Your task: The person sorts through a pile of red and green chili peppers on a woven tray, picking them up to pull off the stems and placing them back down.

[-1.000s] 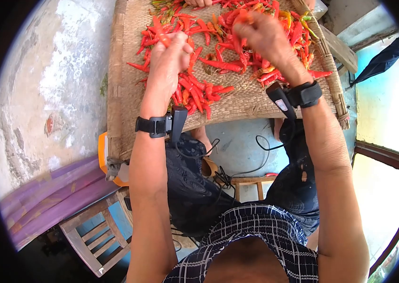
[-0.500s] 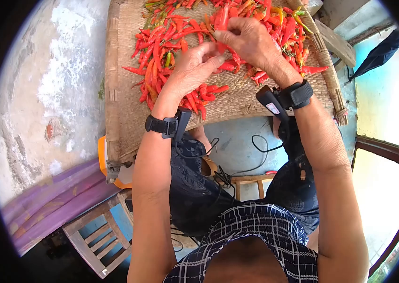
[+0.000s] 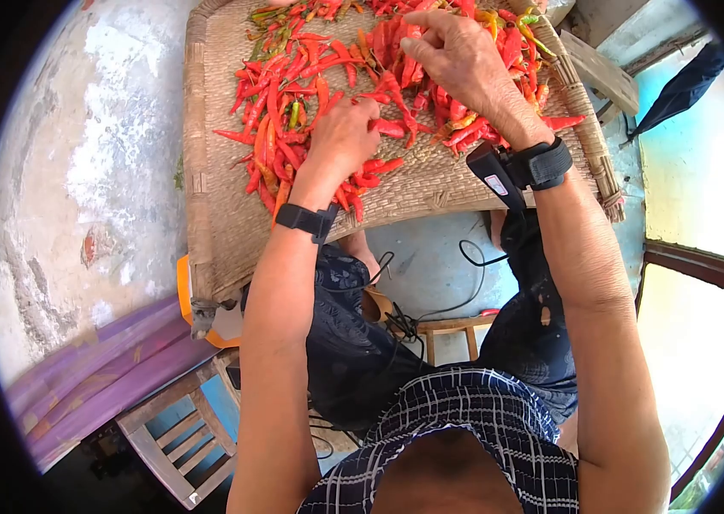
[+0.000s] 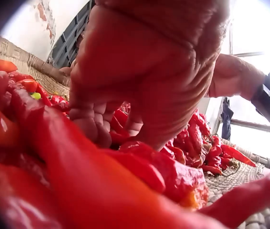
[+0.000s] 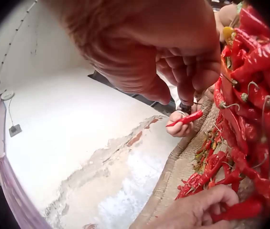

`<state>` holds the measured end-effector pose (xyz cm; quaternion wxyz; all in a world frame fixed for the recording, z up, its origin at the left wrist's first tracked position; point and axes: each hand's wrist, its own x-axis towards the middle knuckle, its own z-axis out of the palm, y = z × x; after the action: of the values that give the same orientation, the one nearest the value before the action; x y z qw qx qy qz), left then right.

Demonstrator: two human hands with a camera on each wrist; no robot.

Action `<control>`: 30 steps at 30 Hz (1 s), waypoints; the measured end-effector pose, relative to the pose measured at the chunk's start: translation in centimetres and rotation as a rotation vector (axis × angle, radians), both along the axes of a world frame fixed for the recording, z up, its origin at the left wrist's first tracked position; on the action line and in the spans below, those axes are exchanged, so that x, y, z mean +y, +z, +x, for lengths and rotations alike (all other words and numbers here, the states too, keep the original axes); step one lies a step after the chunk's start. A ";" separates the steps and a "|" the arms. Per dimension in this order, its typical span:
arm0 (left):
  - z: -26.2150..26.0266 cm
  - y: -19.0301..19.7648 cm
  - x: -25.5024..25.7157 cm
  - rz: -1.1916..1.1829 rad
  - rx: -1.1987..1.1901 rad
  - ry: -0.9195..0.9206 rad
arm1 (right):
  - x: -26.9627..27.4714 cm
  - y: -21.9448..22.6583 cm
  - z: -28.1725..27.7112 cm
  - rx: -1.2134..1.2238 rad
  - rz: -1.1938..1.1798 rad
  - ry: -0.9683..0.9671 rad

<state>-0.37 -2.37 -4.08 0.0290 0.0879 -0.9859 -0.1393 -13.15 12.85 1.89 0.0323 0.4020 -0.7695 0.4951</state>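
Observation:
Red chili peppers (image 3: 272, 111) lie heaped on a woven mat (image 3: 225, 231) with a raised rim. Low over the near part of the heap, my left hand (image 3: 345, 141) has its fingers curled round a red chili pepper (image 5: 242, 210), which pokes out past them in the right wrist view. In the left wrist view, peppers close to the camera hide part of that grip. My right hand (image 3: 464, 68) hovers above the right-hand heap, fingers loosely bent and thumb apart, with no pepper showing between them in the right wrist view.
Across the mat another person's hand (image 5: 180, 126) holds a red chili pepper. A whitewashed wall (image 3: 96, 154) stands on the left, with a purple cloth (image 3: 113, 368) and a wooden chair (image 3: 182, 437) below. Black cables (image 3: 405, 321) hang between my legs.
My hands came together at a red chili pepper, then parted. The left moved down onto the near heap; the right drew slightly up and away.

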 end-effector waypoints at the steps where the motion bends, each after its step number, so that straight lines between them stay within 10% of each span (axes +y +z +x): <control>1: -0.1 0.0 -0.5 -0.002 0.000 -0.001 | 0.1 0.0 0.0 0.029 0.075 0.029; 3: -0.4 1.3 -1.0 0.442 0.045 0.190 | 0.0 -0.2 0.1 0.019 0.073 0.048; 10: -0.4 4.0 -0.3 0.902 0.120 0.217 | -0.3 -1.4 0.9 0.092 0.247 0.155; 21: -0.1 3.4 -0.6 0.975 0.202 0.181 | -0.9 -2.0 2.0 0.136 0.279 0.169; 25: -0.2 2.3 -1.4 0.583 0.165 0.149 | -0.4 -1.0 0.6 0.273 0.343 0.009; 30: -0.3 1.1 -2.6 0.686 0.237 0.254 | 0.9 -0.3 -1.3 0.523 0.120 -0.201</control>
<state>-0.68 -4.97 -2.98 0.1286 0.1975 -0.8532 -0.4654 -14.44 13.70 1.57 0.2548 0.4391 -0.7989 0.3225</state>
